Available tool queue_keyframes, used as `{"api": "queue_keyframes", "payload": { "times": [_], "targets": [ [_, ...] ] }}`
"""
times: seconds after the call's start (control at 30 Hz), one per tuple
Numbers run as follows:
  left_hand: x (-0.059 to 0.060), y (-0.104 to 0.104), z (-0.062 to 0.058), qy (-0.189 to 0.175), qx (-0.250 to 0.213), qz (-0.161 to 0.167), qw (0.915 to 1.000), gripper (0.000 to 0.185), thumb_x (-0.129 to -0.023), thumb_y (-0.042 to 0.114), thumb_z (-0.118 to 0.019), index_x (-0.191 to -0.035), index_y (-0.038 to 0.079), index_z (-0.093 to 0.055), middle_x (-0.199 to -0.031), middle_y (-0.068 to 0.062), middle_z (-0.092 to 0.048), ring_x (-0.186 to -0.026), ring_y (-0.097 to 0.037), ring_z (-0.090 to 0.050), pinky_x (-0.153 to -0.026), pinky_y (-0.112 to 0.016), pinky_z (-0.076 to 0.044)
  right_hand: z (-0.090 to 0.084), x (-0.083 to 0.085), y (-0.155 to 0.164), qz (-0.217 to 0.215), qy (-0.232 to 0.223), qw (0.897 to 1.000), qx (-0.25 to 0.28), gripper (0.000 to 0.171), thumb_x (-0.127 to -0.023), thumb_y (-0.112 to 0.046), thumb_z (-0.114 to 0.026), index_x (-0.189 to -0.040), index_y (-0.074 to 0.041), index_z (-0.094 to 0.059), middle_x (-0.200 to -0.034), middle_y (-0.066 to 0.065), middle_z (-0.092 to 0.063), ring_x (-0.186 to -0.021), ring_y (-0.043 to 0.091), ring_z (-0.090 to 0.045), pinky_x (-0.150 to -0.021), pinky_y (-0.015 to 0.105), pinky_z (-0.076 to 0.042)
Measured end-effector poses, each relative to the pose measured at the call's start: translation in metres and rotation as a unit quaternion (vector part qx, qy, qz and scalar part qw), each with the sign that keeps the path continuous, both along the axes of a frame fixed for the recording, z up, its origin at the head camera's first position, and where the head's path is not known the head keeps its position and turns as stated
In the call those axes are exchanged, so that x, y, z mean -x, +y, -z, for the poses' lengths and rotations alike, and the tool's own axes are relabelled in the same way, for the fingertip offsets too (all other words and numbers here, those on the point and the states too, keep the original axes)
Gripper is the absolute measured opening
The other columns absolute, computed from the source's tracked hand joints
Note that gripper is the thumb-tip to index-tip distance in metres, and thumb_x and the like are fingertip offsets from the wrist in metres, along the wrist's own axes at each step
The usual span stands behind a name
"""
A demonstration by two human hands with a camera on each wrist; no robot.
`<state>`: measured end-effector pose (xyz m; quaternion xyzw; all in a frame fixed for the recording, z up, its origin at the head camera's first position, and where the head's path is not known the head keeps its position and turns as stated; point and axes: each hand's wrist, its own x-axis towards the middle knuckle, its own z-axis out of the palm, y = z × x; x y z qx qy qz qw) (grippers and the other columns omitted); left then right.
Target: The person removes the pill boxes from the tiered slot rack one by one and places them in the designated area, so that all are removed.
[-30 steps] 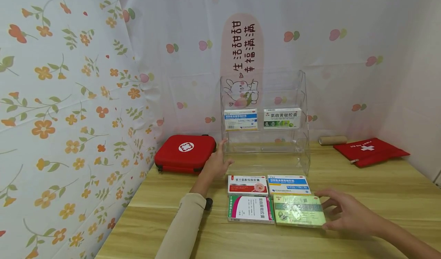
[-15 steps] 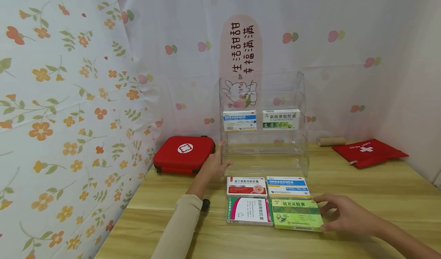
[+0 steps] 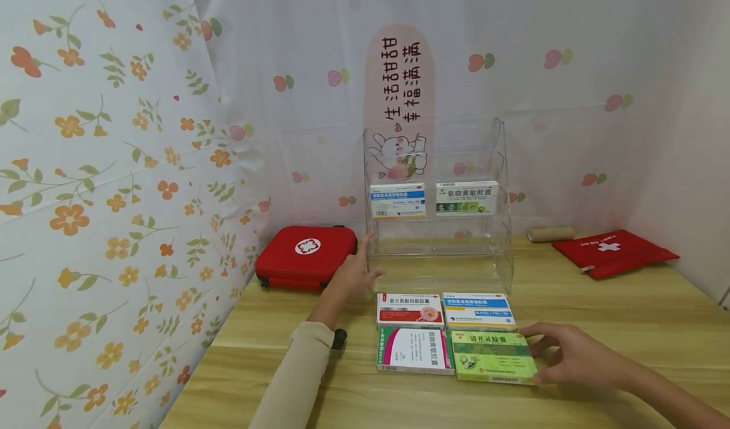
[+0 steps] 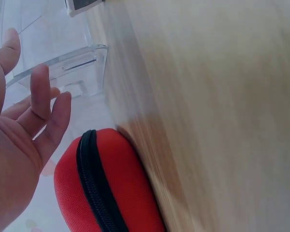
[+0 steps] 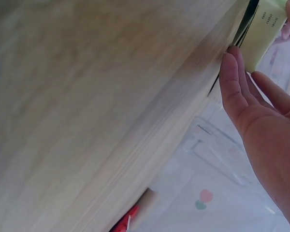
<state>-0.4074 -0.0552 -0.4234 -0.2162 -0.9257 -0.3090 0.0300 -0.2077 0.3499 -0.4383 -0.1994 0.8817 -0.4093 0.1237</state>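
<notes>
At the right end of a green medicine box (image 3: 493, 357), my right hand (image 3: 578, 356) has its thumb and fingers on the near and far corners. The right wrist view shows these fingers around the pale end of the box (image 5: 264, 31). Three more medicine boxes lie against it: a red-and-white one (image 3: 409, 308), a blue-and-white one (image 3: 478, 310) and a green-and-pink one (image 3: 415, 348). My left hand (image 3: 355, 274) is at the left side of a clear tiered rack (image 3: 433, 249), thumb and fingers spread and holding nothing.
On a rack tier stand a blue-and-white box (image 3: 398, 201) and a white-and-green box (image 3: 466, 199). A red hard case (image 3: 306, 255) sits just left of my left hand. A red first-aid pouch (image 3: 616, 253) and a cardboard tube (image 3: 550, 233) lie at the back right.
The green box has gone from slightly tilted, with glare on its face, to lying level beside the other boxes. My right hand stayed at its end; my left hand has hardly moved.
</notes>
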Motion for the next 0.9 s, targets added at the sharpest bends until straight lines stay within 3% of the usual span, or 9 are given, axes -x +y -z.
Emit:
{"api": "queue_keyframes", "payload": {
  "times": [0.3,0.43,0.6,0.77,0.9],
  "targets": [
    [0.0,0.001,0.004,0.001,-0.008,0.0,1.0,0.095,-0.092,0.031,-0.072,-0.155,0.041,-0.001,-0.074,-0.003,-0.058,-0.075,-0.022,-0.063,-0.081,-0.048,-0.055,0.002,0.001,-0.001,-0.008,0.009,1.0,0.007,0.067,-0.079,-0.022,-0.084,-0.132,0.005,-0.052,-0.129,0.026,-0.056,-0.098,0.001,-0.062,-0.075,0.025,-0.056],
    [-0.001,0.001,0.004,0.007,-0.007,-0.004,0.9999,0.095,-0.092,0.03,-0.072,-0.155,0.04,-0.003,-0.077,-0.005,-0.059,-0.08,-0.025,-0.064,-0.084,-0.049,-0.054,0.001,0.001,-0.001,-0.007,0.01,1.0,0.001,0.068,-0.079,-0.023,-0.085,-0.131,0.005,-0.052,-0.129,0.027,-0.056,-0.099,0.007,-0.065,-0.075,0.027,-0.056],
    [-0.003,0.0,0.003,0.016,-0.008,-0.005,0.9998,0.094,-0.091,0.029,-0.072,-0.155,0.038,-0.004,-0.095,-0.014,-0.064,-0.094,-0.031,-0.064,-0.087,-0.052,-0.053,-0.009,-0.001,-0.001,0.019,0.043,0.998,-0.048,0.066,-0.079,-0.028,-0.084,-0.129,0.003,-0.054,-0.125,0.021,-0.06,-0.098,0.025,-0.066,-0.073,0.028,-0.057],
    [-0.003,0.001,0.002,0.016,-0.008,-0.007,0.9998,0.094,-0.091,0.028,-0.073,-0.155,0.039,-0.004,-0.093,-0.014,-0.063,-0.089,-0.03,-0.063,-0.084,-0.051,-0.054,-0.015,0.003,0.001,0.05,0.102,0.991,-0.068,0.064,-0.08,-0.027,-0.083,-0.127,0.006,-0.055,-0.119,0.019,-0.063,-0.096,0.028,-0.067,-0.07,0.026,-0.056],
    [-0.001,0.002,0.004,0.011,-0.01,-0.006,0.9999,0.094,-0.092,0.027,-0.072,-0.155,0.039,-0.003,-0.092,-0.014,-0.062,-0.085,-0.028,-0.063,-0.083,-0.05,-0.054,-0.02,0.007,0.002,0.064,0.124,0.988,-0.063,0.062,-0.082,-0.025,-0.082,-0.127,0.007,-0.055,-0.118,0.021,-0.064,-0.095,0.029,-0.068,-0.069,0.025,-0.056]
  ]
}}
